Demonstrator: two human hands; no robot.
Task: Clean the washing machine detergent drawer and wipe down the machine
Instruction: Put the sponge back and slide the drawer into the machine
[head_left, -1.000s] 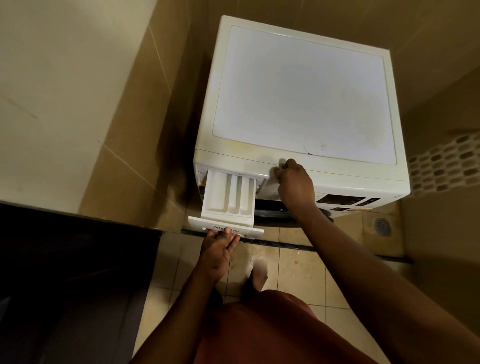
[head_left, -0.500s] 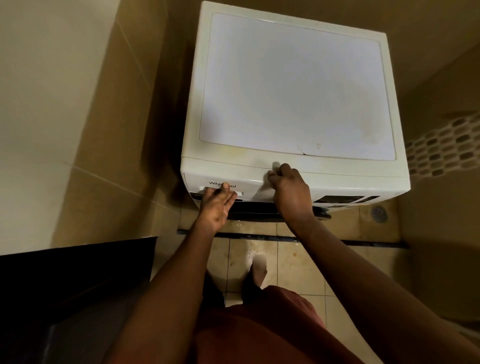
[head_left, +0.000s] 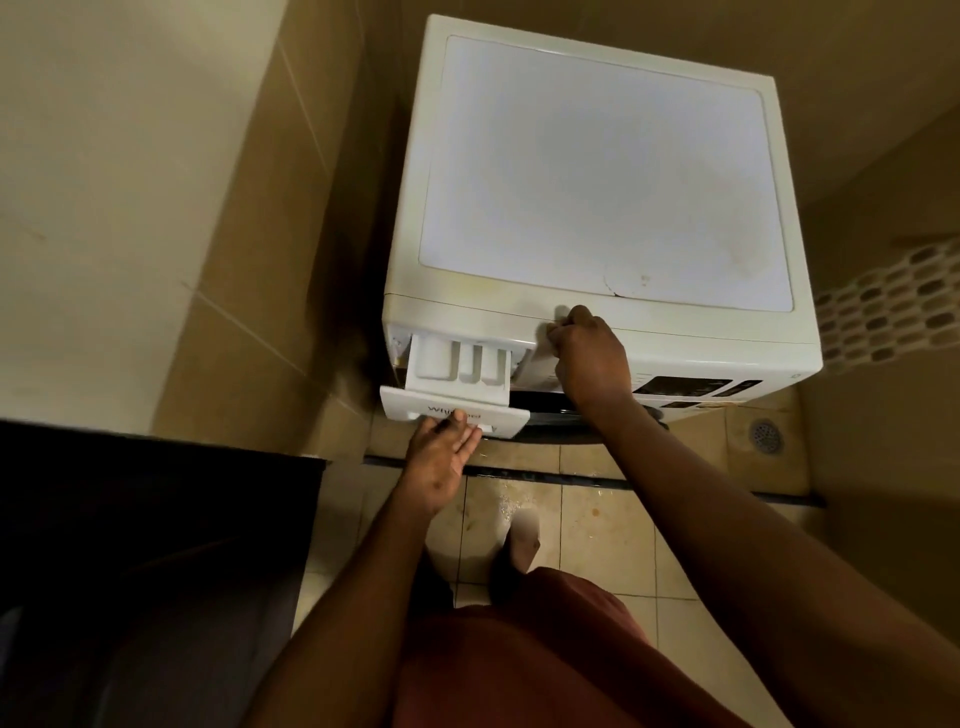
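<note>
A white front-loading washing machine stands in a tiled corner, seen from above. Its white detergent drawer is slid partway out at the front left, showing three compartments. My left hand holds the drawer's front panel from below, with the fingertips hooked in the handle recess and the thumb on the brand lettering. My right hand rests as a curled fist against the machine's front top edge, just right of the drawer. I see nothing in it.
The dark control display lies right of my right hand. A black counter fills the lower left. Tiled walls close in on the left and right. A floor drain sits by the machine's right front corner. My foot is on wet floor tiles.
The drawer was out a second ago, pushed flush half a second ago, and my left hand has now drawn it out again. My right hand has stayed on the front edge.
</note>
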